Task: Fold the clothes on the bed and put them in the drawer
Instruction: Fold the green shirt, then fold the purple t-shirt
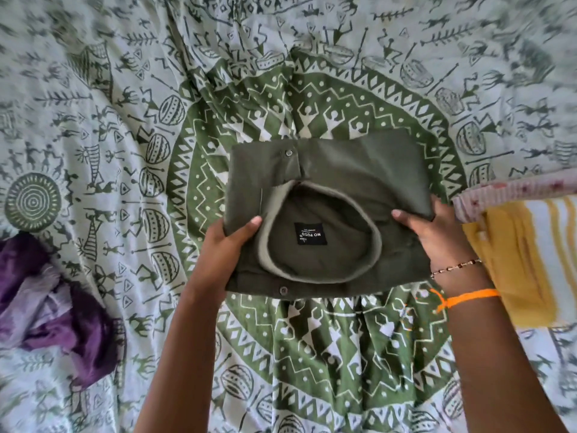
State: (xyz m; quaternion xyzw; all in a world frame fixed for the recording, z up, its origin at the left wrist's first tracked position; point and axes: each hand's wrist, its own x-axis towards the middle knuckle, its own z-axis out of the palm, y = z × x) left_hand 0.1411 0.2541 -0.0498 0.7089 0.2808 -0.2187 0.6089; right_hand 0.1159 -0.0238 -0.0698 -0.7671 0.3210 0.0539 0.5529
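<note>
The folded olive-green cotton shirt [327,210], a soft, light, floppy rectangle with collar and black label upward, sits at the middle of the green-and-white printed bed sheet [125,120], grasped at its side edges by the left hand [229,242] and right hand [437,232], and likely needs support underneath to stay folded.

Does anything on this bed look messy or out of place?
Yes: the purple garment lies crumpled in a heap at the left edge, unfolded, unlike the olive shirt, folded square and gripped by the left hand and right hand.
</note>
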